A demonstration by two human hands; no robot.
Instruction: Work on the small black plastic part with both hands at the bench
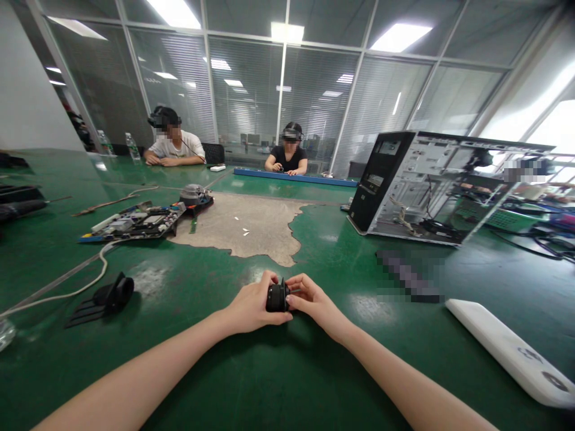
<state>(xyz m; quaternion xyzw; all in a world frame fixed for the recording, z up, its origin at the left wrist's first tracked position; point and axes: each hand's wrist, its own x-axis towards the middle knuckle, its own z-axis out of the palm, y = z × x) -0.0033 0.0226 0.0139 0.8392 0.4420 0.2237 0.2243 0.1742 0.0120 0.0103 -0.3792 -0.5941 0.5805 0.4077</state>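
Both hands meet at the middle of the green table [215, 371]. A small black cylindrical part [275, 299] with a thin upright flange at its right end is between them. Its exact kind cannot be made out. My left hand [254, 304] wraps round its left side, thumb below and fingers above. From the right, the thumb and fingers of my right hand [312, 299] pinch its flanged end. What lies behind the fingers is hidden.
Left: a circuit board [139, 221], a black bracket-like piece [112, 296] and a pale cable [67, 293]. Right: an opened computer case [404, 185], a pixelated dark object [408, 276] and a long white device [507, 350]. Two people sit across the table, beyond a worn patch [242, 224].
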